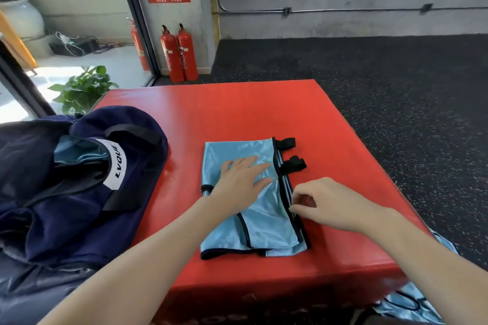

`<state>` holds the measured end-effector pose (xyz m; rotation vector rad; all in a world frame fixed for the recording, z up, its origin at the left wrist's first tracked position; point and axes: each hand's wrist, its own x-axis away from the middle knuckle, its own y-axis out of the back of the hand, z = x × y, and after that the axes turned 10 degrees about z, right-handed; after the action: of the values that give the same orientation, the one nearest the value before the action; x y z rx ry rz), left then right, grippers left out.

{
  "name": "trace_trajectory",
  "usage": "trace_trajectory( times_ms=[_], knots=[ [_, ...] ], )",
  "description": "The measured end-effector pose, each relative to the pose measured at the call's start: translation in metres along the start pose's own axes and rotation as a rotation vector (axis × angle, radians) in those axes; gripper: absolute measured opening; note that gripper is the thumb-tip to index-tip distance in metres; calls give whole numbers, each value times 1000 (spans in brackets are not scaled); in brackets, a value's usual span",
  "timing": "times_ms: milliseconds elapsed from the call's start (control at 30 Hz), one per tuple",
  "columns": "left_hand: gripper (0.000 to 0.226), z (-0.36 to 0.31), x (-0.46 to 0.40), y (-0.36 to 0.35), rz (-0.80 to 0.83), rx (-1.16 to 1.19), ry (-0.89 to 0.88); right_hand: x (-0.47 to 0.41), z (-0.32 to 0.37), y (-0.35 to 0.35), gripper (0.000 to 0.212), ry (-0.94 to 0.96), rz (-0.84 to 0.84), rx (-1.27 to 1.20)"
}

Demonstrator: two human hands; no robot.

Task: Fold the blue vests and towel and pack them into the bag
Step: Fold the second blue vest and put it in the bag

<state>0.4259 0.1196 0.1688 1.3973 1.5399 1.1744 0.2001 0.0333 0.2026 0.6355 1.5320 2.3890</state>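
You see both of your forearms coming in from the bottom of the view, and both are bare: no sleeve, cuff or glove shows on either one. Your left hand [241,179] carries no ring, and the wrist behind it has no watch or band. Your right hand [330,206] is just as plain, with short, unpainted nails where they show.

Bright daylight enters through the glass door [79,21] at upper left, washing out the floor beyond it. The red bench [237,108] is evenly lit, with soft shadows. Wide-angle distortion bends straight lines toward the edges; the bottom corners are soft.
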Motion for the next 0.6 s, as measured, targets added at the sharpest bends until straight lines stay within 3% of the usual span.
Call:
trace_trajectory(
  times_ms=[100, 233, 600],
  knots=[
    [38, 12, 38, 6, -25, 87, -81, 17, 6, -6, 17, 102, -29, 34],
    [32, 32, 95, 1, -75, 139, -162, 37, 21, -18, 30, 205, -7, 57],
    [39, 55, 174, -20, -83, 188, -119, 45, 29, -56, 40, 239, -67, 312]
  ],
)
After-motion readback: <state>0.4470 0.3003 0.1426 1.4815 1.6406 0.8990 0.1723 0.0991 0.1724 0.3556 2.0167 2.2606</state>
